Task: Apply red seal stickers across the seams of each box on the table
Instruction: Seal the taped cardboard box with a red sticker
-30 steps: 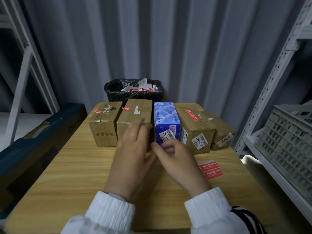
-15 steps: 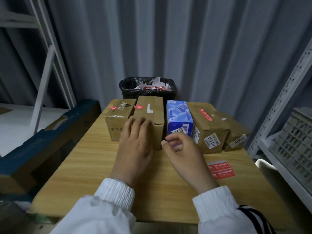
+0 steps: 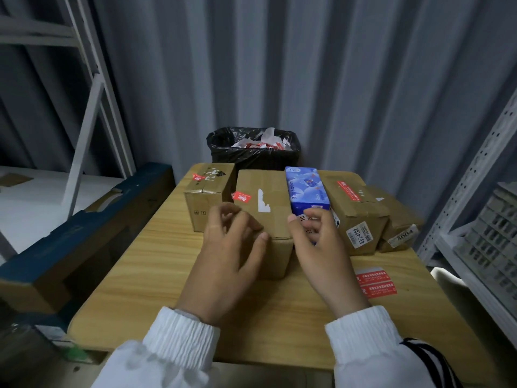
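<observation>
Rested left hand (image 3: pixel 226 247) loosely on cardboard box (image 3: pixel 268 191), likely to steady it; curled right hand (image 3: pixel 316 247) before blue box (image 3: pixel 306 189), grasp indiscernible.

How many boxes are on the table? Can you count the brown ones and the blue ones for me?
Brown cardboard boxes: 4
Blue box: 1
Total: 5 boxes
</observation>
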